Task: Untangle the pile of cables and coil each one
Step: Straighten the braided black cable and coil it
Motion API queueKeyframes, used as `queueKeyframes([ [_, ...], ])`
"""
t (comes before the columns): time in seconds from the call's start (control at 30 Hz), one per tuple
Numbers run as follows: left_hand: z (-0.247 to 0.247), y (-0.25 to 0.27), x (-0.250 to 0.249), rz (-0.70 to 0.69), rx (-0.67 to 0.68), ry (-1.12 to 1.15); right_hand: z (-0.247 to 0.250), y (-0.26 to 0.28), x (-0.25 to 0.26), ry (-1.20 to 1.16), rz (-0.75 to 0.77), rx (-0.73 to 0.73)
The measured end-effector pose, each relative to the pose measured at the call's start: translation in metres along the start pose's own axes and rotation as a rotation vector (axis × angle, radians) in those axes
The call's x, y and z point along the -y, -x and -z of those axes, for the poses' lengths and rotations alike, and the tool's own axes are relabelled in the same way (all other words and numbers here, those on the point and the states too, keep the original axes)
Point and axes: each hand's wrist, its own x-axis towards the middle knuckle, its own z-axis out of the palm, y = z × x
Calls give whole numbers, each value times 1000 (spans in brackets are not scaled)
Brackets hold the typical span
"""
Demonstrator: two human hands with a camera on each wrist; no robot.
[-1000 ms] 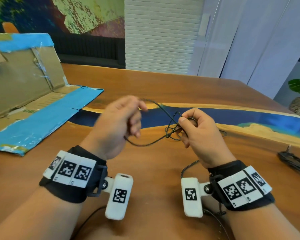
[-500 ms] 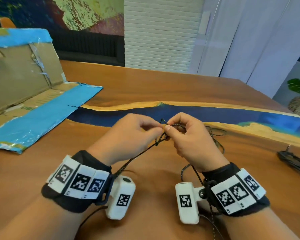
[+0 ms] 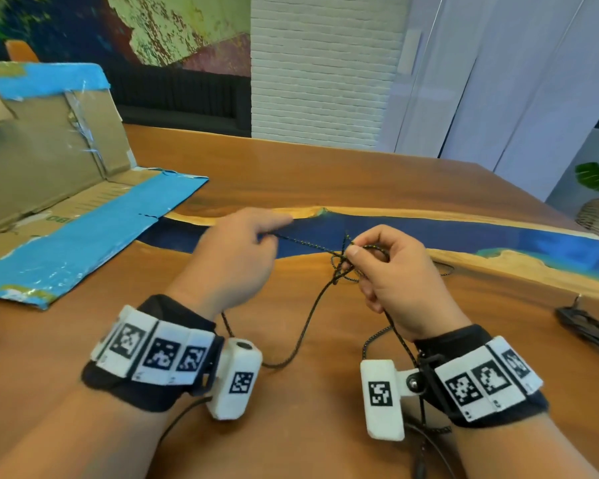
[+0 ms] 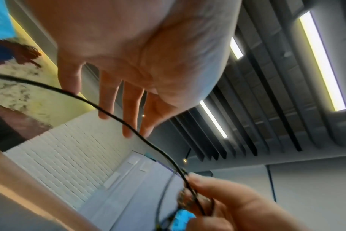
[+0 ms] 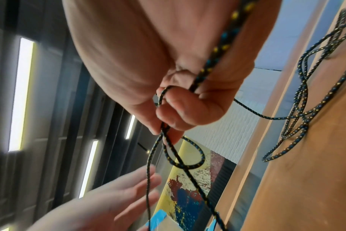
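Note:
A thin black cord flecked with yellow and blue (image 3: 305, 244) stretches taut between my hands above the wooden table (image 3: 308, 174). My right hand (image 3: 352, 251) pinches the small tangle (image 3: 339, 267) of this cord between thumb and forefinger; the right wrist view shows that hand (image 5: 164, 128) gripping it, with a loop (image 5: 188, 167) hanging below. My left hand (image 3: 274, 234) is to the left of it, fingers straight. The cord (image 4: 128, 129) runs across the fingers of the left hand (image 4: 101, 109). More of it droops to the table between my wrists.
Loose loops of the same cord (image 5: 298, 109) lie on the table beyond my right hand. A separate black cable (image 3: 581, 326) lies near the right edge. A flattened cardboard box with blue tape (image 3: 49, 160) fills the table's left side.
Half a second ago both hands pinched the tangle together. My left hand has since moved left, its fingers have straightened, and a strand now stretches between the hands.

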Motion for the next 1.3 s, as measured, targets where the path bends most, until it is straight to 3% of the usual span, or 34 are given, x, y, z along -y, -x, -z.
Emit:
queueKeyframes([
  [0.1,-17,9,-15,-58,192,-54,-12,5,-2,42,10,70],
  [0.17,-18,12,-19,-86,170,32,-13,6,-2,33,3,84],
  [0.23,-11,8,-16,-64,-9,179,-7,3,0,11,-13,48],
  [0.33,12,-5,1,95,-359,496,8,-3,2,-78,-67,-39],
  [0.4,22,-10,10,167,-433,562,14,-6,1,-126,-85,-73],
  [0.5,19,-7,8,158,-341,423,10,-5,-1,-74,-53,-67],
  [0.7,-6,10,-18,-107,58,-54,-11,4,-3,-38,-32,90],
  [0.83,-13,15,-22,-89,237,-19,-14,5,-3,-79,-58,135],
  [0.9,-10,12,-21,-57,137,77,-11,4,0,-152,-68,118],
  [1.0,7,3,-13,19,-210,243,-1,-2,3,-294,-93,-12],
  [1.07,17,-1,-7,68,-355,281,6,-6,1,-360,-103,-103],
  [1.2,17,-5,5,136,-274,86,7,-6,-2,-355,-114,-98],
  [1.3,7,0,-4,20,-162,25,0,-2,3,-366,-96,-6],
])
